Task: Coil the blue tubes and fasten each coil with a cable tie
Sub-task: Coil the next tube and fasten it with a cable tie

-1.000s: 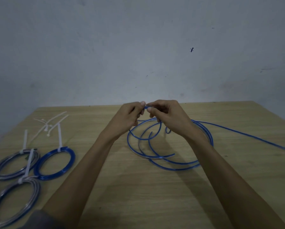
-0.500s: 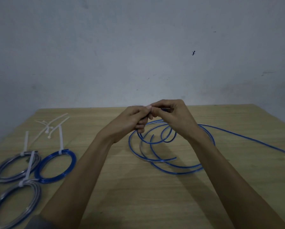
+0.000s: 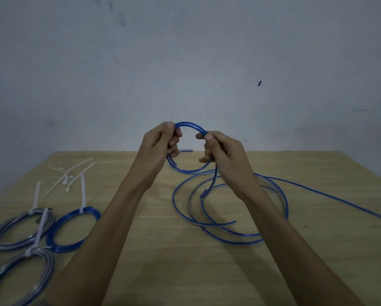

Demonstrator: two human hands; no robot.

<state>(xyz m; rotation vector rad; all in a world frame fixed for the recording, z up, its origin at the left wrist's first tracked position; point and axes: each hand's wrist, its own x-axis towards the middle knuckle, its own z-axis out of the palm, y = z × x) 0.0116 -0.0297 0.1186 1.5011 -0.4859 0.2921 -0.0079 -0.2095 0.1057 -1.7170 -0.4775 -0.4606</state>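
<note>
Both hands are lifting apart since 0.5 s ago: left hand [image 3: 160,143] and right hand [image 3: 223,151] are pinching the blue tube [image 3: 190,125], arching between fingertips. Risk: springy loop is popping open if either pinch slackens.

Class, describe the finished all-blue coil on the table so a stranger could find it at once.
Start at the left side of the wooden table, where three tied coils lie near the front edge. The all-blue coil is the rightmost of them, beside the person's left forearm. Its neighbours, the grey-and-blue coils, look silvery; this one is solid bright blue, with a white cable tie pointing away.
</note>
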